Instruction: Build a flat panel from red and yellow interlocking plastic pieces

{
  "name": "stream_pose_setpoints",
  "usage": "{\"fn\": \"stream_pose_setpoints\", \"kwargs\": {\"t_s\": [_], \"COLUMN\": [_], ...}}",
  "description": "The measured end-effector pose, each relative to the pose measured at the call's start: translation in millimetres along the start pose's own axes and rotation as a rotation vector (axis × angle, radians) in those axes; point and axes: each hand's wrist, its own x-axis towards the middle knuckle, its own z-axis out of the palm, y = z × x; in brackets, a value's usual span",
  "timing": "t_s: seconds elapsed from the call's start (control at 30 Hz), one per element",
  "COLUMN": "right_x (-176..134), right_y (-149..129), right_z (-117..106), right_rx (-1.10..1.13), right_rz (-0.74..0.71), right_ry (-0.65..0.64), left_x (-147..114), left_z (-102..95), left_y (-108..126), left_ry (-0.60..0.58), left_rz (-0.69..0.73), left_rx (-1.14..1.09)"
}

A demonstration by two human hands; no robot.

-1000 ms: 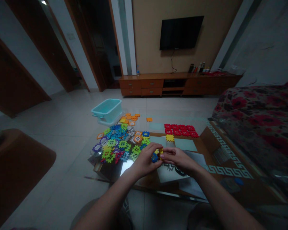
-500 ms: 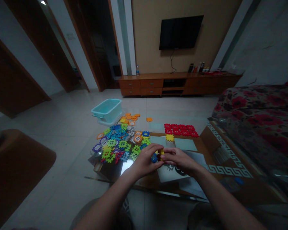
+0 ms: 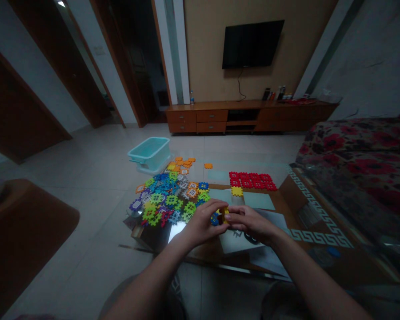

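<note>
Above the glass table, my left hand [image 3: 203,223] curls its fingers and thumb around a small group of joined plastic tiles. A blue tile [image 3: 214,219] faces out between its thumb and fingers. My right hand [image 3: 251,223] pinches a yellow tile [image 3: 226,214], which stands on edge against the blue one. The fingers of both hands meet there and hide part of the joint. Just left of my hands spreads a pile of notched interlocking tiles [image 3: 170,200] in green, blue, purple, orange and grey. Beyond them lies a single flat yellow tile [image 3: 236,191].
Red tiles [image 3: 252,181] lie in rows on the glass table [image 3: 240,269], with a lone orange tile [image 3: 208,166] to their left. A turquoise bin [image 3: 150,153] stands behind the pile. At right is a flowered sofa [image 3: 353,146]; a TV cabinet [image 3: 211,116] lines the back wall.
The yellow tile has turned slightly between my fingers, beside the blue one. Both hands stay in nearly the same place, and the view has shifted very little.
</note>
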Motion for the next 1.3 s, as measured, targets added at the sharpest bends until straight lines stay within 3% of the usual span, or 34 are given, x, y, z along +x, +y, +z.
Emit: {"fn": "stream_pose_setpoints", "kwargs": {"t_s": [0.23,1.07,1.2,1.3], "right_x": [1.8,5.0,4.8,3.4], "right_y": [1.0,1.2,-0.7,-5.0], "right_z": [-3.8,2.3,0.8,-1.9], "right_rx": [-0.02,-0.259,-0.281,-0.281], "right_rz": [0.02,-0.022,-0.023,-0.101], "right_ry": [0.097,0.17,0.186,0.217], "left_x": [1.4,0.9,3.7,6.9], "left_z": [-4.8,-3.6,-6.8,-7.8], "left_y": [1.2,2.1,5.0,5.5], "left_ry": [0.049,0.046,0.087,0.182], "left_rz": [-0.014,-0.008,-0.059,-0.213], "left_rx": [0.038,0.05,0.017,-0.145]}}
